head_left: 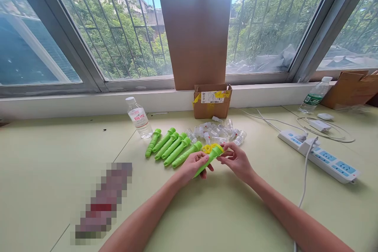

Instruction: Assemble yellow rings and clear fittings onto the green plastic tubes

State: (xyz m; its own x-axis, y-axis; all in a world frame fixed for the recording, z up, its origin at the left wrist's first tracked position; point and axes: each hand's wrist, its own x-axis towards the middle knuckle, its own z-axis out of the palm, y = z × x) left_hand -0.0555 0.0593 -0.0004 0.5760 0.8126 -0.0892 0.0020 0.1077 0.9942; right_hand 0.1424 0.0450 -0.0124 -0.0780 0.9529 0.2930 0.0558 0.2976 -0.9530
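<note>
The left hand is wrapped around the shaft of a bright green plastic tube, which is lifted just above the pale tabletop. Its long axis slants from lower left up to the right, the wider ribbed head pointing away toward the window. The right hand pinches that head with its fingertips, so both hands are closed on the same piece. It looks smooth, tapered and glossy. Just behind lie small yellow rings, a row of matching green tubes to the left, and a heap of clear vials beyond.
</note>
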